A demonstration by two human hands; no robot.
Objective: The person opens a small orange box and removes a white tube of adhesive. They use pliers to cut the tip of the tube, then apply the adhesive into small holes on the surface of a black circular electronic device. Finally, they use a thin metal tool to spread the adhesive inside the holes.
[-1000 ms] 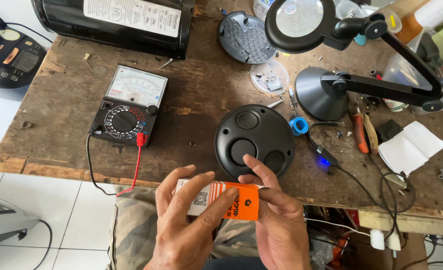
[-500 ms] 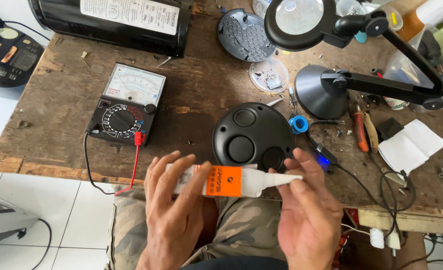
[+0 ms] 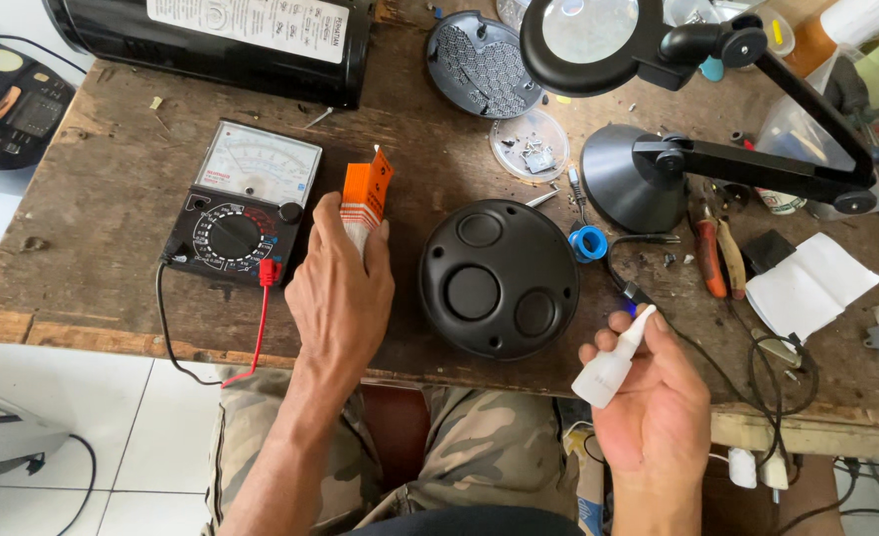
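Observation:
My left hand (image 3: pixel 340 288) grips a small orange and white carton (image 3: pixel 365 199) and holds it over the wooden workbench (image 3: pixel 112 208), between the analog multimeter (image 3: pixel 241 203) and the round black housing (image 3: pixel 499 278). My right hand (image 3: pixel 653 397) holds a small white glue bottle (image 3: pixel 613 362) with a long nozzle, near the bench's front edge, just right of the black housing. The housing lies flat, showing three round recesses.
A black magnifier lamp (image 3: pixel 677 99) stands at the right. A perforated round grille (image 3: pixel 484 65), a clear dish of screws (image 3: pixel 531 144), a blue ring (image 3: pixel 588 243), pliers (image 3: pixel 712 248), white paper (image 3: pixel 807 283) and a black cylinder (image 3: pixel 211 35) lie around. Cables trail at right.
The white bottle has come out of the orange carton. My left hand carried the carton up and left over the bench; my right hand moved right with the bottle.

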